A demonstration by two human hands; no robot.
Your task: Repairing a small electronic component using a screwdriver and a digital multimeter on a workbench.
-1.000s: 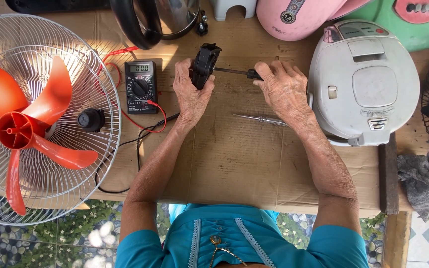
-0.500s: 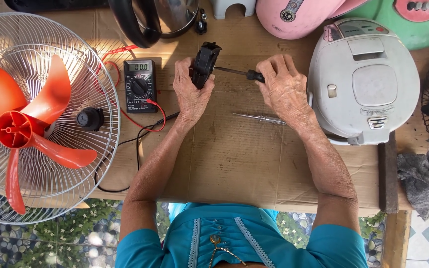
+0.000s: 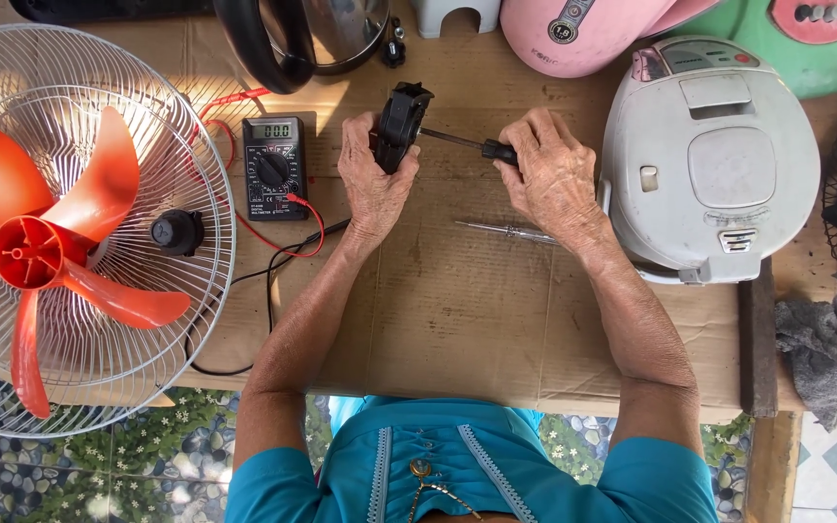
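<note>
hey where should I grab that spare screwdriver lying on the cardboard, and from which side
Probably by the spare screwdriver's shaft near its left end, coming down from above. It lies flat on the cardboard, slim and bare there, while its right end runs under the right hand, so a pinch across the shaft looks easiest.

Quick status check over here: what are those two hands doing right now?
Left hand grips black part. Right hand holds screwdriver, tip at the part. Second screwdriver loose on cardboard; multimeter beside left hand.
</note>
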